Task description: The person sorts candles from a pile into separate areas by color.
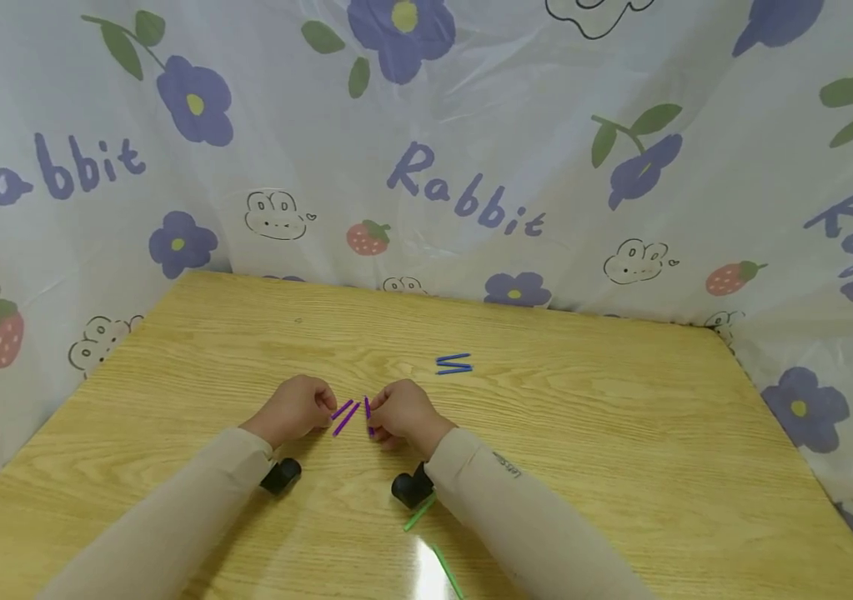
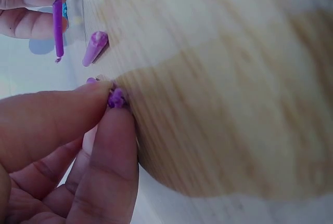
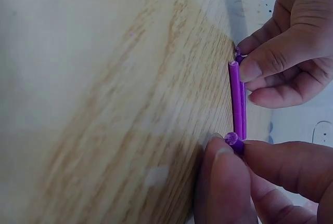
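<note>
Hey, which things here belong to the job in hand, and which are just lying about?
In use:
- three thin, round purple sticks: the left hand pinches one, the right hand another

Probably just lying about, untouched:
- three thin blue sticks in a zigzag
- two thin green sticks at the front

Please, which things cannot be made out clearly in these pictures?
Head view: near end of the left purple stick, covered by the left grip.
Right wrist view: length of the right purple stick, seen nearly end-on in the right grip.
Head view: far end of the farther green stick, behind the right sleeve or black device.
Head view: sleeve lettering, too small.
</note>
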A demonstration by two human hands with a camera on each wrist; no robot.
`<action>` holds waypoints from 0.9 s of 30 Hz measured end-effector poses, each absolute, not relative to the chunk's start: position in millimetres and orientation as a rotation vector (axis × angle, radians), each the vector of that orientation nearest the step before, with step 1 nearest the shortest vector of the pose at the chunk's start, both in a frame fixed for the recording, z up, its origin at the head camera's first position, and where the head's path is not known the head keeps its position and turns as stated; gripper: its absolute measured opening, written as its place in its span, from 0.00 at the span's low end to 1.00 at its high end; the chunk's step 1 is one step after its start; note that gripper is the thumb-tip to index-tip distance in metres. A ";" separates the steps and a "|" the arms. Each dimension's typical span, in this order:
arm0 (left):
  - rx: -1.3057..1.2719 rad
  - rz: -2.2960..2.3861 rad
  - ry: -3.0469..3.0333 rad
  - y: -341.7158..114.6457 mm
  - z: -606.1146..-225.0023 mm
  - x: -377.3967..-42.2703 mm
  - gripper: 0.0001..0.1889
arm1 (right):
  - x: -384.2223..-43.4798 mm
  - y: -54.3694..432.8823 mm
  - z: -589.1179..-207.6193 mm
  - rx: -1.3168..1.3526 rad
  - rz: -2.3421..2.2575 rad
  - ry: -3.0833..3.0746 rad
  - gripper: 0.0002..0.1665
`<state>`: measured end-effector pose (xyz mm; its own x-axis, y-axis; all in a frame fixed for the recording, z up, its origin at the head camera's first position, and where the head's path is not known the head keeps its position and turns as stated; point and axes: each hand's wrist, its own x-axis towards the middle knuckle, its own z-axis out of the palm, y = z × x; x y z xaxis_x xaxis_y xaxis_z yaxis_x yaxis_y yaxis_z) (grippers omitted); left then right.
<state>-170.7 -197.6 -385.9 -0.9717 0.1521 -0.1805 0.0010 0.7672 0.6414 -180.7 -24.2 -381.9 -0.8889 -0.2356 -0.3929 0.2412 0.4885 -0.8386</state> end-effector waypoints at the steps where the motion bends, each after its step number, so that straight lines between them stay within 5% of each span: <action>1: 0.120 0.997 2.737 -197.7 -386.4 -170.6 0.05 | -181.0 -24.7 -381.9 0.006 -1.386 2.276 0.06; 27: 0.143 1.027 2.754 -199.9 -388.4 -167.9 0.04 | -183.8 -34.0 -379.6 -0.020 -1.245 2.360 0.07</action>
<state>-167.9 -199.9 -388.4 -0.9756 0.1592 -0.1514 0.0212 0.7541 0.6565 -183.8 -34.0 -379.6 -0.8900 -0.2248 -0.3966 0.2004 0.5884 -0.7833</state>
